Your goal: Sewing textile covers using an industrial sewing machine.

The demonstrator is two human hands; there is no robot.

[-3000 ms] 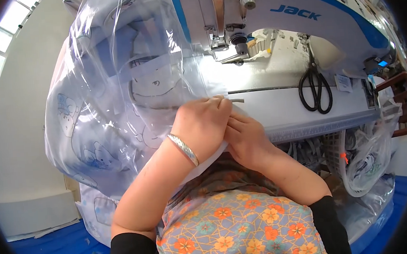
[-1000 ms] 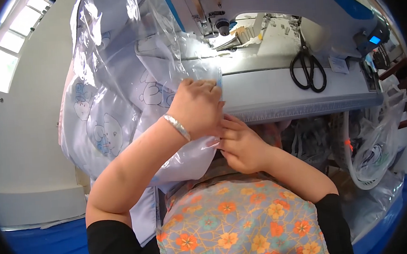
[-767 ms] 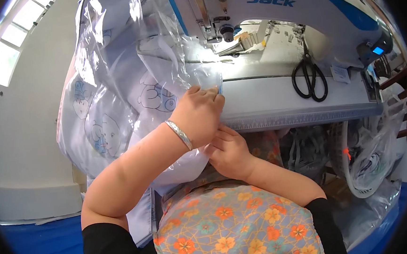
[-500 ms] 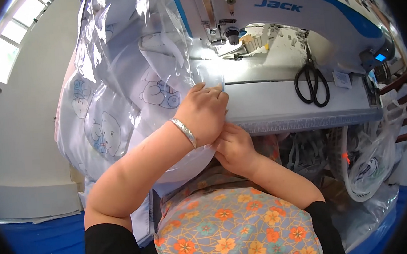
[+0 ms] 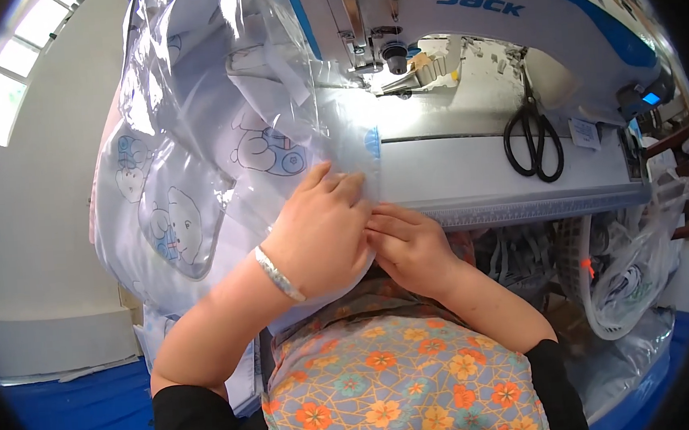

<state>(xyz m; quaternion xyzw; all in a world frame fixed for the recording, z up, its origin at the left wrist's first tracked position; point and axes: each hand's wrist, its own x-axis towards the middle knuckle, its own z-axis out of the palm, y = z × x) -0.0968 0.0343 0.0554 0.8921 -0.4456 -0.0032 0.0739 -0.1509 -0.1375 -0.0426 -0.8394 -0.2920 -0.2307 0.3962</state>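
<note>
A large piece of pale lavender cloth printed with cartoon bears, with clear shiny plastic over it, lies bunched to the left of the sewing machine's needle. On the plastic near its right edge rests my left hand, fingers partly stretched and apart, a silver bangle on the wrist. Beside it, at the table's front edge, my right hand is closed on the edge of the cloth and plastic. Its thumb tip and the pinched edge are partly hidden. The white and blue sewing machine has its light shining on the plastic strip.
Black-handled scissors lie on the machine bed, with a small white tag to their right. A ruler strip runs along the front edge. Below right stands a white plastic basket with clear bags. A blue floor covering shows lower left.
My left hand has slid back toward my body and slightly left, uncovering more plastic edge. My right hand has shifted a little right and down, still at the edge.
</note>
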